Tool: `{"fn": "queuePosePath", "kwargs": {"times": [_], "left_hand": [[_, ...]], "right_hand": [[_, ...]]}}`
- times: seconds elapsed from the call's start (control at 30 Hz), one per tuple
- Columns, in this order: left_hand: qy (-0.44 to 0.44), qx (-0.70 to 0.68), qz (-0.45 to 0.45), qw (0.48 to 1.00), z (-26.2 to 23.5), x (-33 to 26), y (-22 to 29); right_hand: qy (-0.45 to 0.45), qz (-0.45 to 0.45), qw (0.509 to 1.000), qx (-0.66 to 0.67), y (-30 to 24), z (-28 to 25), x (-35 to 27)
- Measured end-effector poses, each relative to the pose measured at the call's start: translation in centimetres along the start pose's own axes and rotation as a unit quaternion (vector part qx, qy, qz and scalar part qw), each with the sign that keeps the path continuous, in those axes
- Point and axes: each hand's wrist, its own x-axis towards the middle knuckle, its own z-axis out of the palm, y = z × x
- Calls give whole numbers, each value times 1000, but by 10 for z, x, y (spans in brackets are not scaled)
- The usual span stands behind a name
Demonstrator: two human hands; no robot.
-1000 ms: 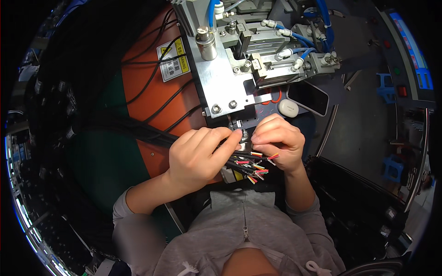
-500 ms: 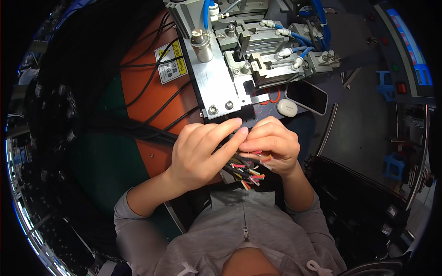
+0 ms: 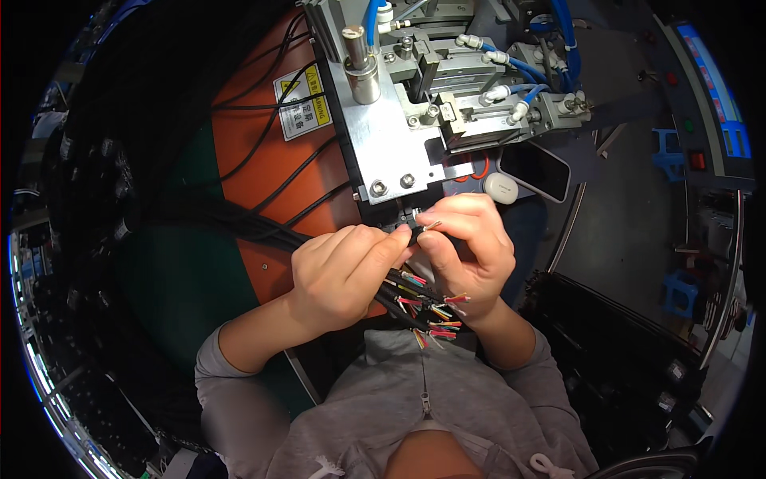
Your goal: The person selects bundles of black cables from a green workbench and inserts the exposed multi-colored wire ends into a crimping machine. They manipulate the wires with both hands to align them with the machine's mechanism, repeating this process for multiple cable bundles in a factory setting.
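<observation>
Pinches a black cable (image 3: pixel 416 235) in left hand (image 3: pixel 335 275) and apparently its pale wires (image 3: pixel 432 227) in right hand (image 3: pixel 477 257), above loose, already stripped cable ends (image 3: pixel 444 326).

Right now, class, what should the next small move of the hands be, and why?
I would probably have the right hand close gently on the exposed wire ends and straighten them: they show between its fingertips, while the left hand pinches the black cable just behind them, which seems to steady it.
</observation>
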Motion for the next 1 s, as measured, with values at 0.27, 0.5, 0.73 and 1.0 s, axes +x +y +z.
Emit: {"fn": "queuePosePath", "kwargs": {"times": [0.27, 0.5, 0.73, 1.0], "left_hand": [[-9, 5, -4, 1000, 5, 1, -1], [-25, 52, 18, 998, 2, -1, 3], [-13, 70, 43, 997, 4, -5, 1], [-66, 118, 62, 989, 6, -6, 5]], "right_hand": [[21, 177, 972, 153, -1, -1, -2], [-18, 18, 997, -73, -2, -6, 3], [-139, 295, 915, 238, 11, -32, 0], [-133, 318, 915, 212, 24, -31, -4]]}}
